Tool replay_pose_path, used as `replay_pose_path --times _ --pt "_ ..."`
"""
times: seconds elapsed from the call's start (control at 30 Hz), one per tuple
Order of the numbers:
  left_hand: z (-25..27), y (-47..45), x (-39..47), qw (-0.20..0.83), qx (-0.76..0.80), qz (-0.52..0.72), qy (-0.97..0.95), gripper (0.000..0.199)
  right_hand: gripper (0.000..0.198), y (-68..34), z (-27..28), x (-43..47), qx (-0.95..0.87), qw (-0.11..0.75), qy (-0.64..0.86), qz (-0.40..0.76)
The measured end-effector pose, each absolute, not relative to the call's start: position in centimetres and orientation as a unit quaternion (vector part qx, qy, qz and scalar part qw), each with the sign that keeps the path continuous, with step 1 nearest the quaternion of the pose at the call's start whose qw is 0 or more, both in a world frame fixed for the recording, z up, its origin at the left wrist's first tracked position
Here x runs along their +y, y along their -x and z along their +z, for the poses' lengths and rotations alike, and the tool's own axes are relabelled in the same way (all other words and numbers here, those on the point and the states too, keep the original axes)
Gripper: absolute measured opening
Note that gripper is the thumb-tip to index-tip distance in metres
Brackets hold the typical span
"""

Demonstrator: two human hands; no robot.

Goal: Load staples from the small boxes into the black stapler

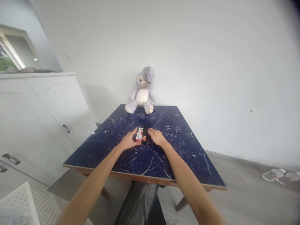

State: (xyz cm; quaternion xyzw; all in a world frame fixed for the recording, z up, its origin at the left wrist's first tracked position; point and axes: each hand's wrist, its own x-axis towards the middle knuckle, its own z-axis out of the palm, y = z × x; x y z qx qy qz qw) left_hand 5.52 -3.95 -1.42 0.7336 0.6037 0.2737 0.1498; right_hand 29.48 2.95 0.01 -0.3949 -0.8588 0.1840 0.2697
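Note:
On the middle of the blue marbled table (140,159), a small white-and-red box (139,134) lies beside a narrow black object with an orange patch (144,134). My left hand (128,140) is closed round the box from the left, thumb at its near end and fingers toward its far end. From the right, my right hand (157,137) has its fingers curled against the side of the black object. Its exact kind is too small to make out, and some of its right side is hidden by my fingers.
A grey plush rabbit (142,96) sits at the table's far edge against the white wall. A white cabinet (42,115) stands to the left. Lower left is a white perforated basket (17,204); clear plastic bottles (274,175) lie on the floor at right.

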Motion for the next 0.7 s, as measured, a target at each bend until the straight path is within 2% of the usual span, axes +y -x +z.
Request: replay_pose_path --times 0.2,0.47,0.7 --pt "-0.8 -6.2 -4.4 0.137 0.624 0.264 -0.722 0.112 0.053 -29.1 0.2 2.0 -0.857 0.256 0.422 0.15" --pt "0.1 -6.8 -4.9 0.133 0.626 0.266 -0.72 0.107 0.043 -28.7 -0.5 1.3 -0.837 0.277 0.443 0.161" --pt "-0.4 -6.5 -4.7 0.143 0.643 0.26 -0.706 0.118 0.043 -28.0 -0.8 -0.2 -0.813 0.286 0.468 0.196"
